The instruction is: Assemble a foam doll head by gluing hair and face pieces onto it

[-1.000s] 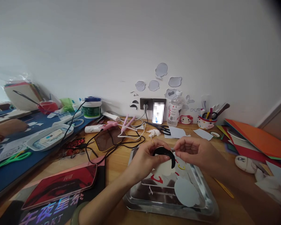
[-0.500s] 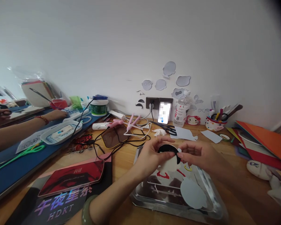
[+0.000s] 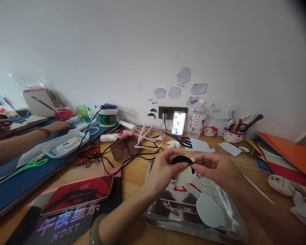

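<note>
My left hand (image 3: 168,166) is closed on a cream head-shaped cutout (image 3: 185,177), its thumb lying over the front. A curved black piece (image 3: 181,159) covers the cutout's upper part like hair. My right hand (image 3: 213,166) pinches the cutout's right side, thumb on the black piece near a small rounded white tab. Below both hands is a clear plastic tray (image 3: 168,227). It holds a pale oval cutout (image 3: 210,210), red pieces (image 3: 180,189) and a yellow curved piece (image 3: 204,183).
Behind are a phone (image 3: 179,123), a water bottle (image 3: 197,119), black scissors (image 3: 182,139) and pink glue-gun-like tools (image 3: 142,134) with tangled cords. Coloured sheets (image 3: 283,146) and a doll-like figure (image 3: 280,185) lie right. Another person's arm (image 3: 20,143) extends over a blue mat (image 3: 5,200) at left.
Both hands have shifted slightly and tilted the cutout, with the black piece still held against it. A thin pale strip on the table now shows beside my right forearm.
</note>
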### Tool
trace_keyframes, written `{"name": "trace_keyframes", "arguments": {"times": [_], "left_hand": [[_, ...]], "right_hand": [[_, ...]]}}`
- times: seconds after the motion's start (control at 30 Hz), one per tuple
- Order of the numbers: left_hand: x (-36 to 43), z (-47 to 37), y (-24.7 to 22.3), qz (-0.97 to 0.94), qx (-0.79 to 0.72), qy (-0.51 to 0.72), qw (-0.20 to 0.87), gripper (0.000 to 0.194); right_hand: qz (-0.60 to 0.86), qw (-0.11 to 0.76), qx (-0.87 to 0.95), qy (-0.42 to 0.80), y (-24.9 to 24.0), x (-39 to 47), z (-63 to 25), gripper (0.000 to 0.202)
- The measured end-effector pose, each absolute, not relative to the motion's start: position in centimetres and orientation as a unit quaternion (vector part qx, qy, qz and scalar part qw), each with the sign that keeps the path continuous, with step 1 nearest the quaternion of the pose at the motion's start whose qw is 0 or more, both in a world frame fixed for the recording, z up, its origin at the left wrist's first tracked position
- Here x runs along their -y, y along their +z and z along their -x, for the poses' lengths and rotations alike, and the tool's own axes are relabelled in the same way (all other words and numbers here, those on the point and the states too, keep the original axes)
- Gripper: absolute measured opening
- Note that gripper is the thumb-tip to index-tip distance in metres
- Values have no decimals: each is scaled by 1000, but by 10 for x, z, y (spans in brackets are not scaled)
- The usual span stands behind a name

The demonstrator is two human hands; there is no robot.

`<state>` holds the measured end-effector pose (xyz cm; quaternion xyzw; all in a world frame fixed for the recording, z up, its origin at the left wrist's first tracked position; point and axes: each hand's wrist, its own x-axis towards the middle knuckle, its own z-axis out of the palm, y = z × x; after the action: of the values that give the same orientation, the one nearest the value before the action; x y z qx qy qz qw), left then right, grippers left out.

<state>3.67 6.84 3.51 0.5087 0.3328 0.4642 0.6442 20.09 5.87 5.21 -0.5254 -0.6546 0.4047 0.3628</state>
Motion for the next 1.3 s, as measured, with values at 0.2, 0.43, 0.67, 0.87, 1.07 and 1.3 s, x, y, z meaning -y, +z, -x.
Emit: {"name": "trace_keyframes", "arguments": {"times": [0.2, 0.43, 0.67, 0.87, 1.07, 1.3], "left_hand": [[-67, -37, 35, -506, -333, 467, 644, 23], [-68, -37, 34, -503, -335, 461, 649, 26], [-67, -37, 38, -493, -301, 462, 672, 24], [-68, -35, 35, -518, -294, 461, 657, 24], [-68, -35, 35, -525, -319, 467, 636, 22], [-68, -36, 36, -477, -327, 462, 673, 22]], "right_hand": [[517, 377, 653, 404, 51, -58, -198, 11], [508, 394, 642, 417, 52, -57, -197, 9], [513, 429, 617, 415, 59, -54, -199, 12], [505, 438, 616, 416, 59, -56, -201, 14], [513, 422, 603, 441, 59, -56, -201, 18], [506, 420, 600, 455, 57, -57, -201, 14]]}}
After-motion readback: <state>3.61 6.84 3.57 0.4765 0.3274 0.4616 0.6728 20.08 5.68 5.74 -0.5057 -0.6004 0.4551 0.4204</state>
